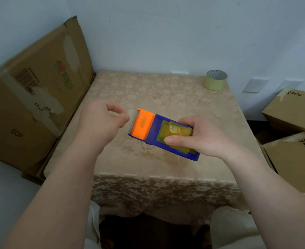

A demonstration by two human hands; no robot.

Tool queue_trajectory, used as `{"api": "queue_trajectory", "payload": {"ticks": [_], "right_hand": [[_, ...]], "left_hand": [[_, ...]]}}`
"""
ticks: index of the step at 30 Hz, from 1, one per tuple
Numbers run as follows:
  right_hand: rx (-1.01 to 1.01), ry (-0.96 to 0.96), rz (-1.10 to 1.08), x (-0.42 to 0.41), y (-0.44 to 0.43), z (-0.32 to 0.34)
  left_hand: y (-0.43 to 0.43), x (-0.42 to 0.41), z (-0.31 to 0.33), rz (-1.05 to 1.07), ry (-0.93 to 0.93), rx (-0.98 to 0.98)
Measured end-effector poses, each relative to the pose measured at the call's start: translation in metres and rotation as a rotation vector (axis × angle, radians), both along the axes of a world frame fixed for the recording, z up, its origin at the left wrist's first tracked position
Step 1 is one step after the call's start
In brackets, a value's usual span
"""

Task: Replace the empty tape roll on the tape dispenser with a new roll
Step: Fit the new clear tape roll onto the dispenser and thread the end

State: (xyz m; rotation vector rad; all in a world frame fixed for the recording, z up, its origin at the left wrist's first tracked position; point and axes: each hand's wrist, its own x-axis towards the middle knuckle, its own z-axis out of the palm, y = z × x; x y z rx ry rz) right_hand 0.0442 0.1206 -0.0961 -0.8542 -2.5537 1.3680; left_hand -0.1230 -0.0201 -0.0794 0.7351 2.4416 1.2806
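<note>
Far left, flattened cardboard boxes (35, 97) lean against the wall, their lower parts cut off by the frame edge and by the table (148, 90); the print on them is partly torn away under old tape. The left hand (101, 121) hovers above the cloth-covered table, fingers (115, 106) curled loosely inward, thumb and forefinger nearly pinched just beside the dispenser's toothed edge; something thin and clear seems to sit between them, but it is too blurred to say whether they hold it. The tape dispenser (163, 134), blue with an orange cutter end, is held in the air over the middle of the table, tilted, its orange end toward the left hand; yellowish tape scraps stick to its top face, and whatever roll sits inside is hidden. The right hand (200, 136) grips its rear end, thumb pressed on top, the other fingers wrapped round the far side. At the table's back right corner stands a new tape roll (216, 80), well apart from both hands; further right, stacked cartons (291, 112) are cropped by the frame.
</note>
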Motion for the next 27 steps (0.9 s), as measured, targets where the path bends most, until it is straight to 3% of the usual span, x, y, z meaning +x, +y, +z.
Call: {"api": "queue_trajectory", "payload": {"ticks": [10,15,27], "right_hand": [[-0.011,0.080,-0.049,-0.005,-0.012,0.001],[0.009,0.056,-0.060,-0.010,-0.020,0.005],[0.145,-0.015,-0.125,-0.013,-0.029,0.010]], "left_hand": [[0.013,0.003,-0.014,0.083,0.081,0.108],[0.015,0.006,-0.015,0.204,0.316,0.052],[0.021,0.022,-0.017,0.323,0.461,-0.055]]}}
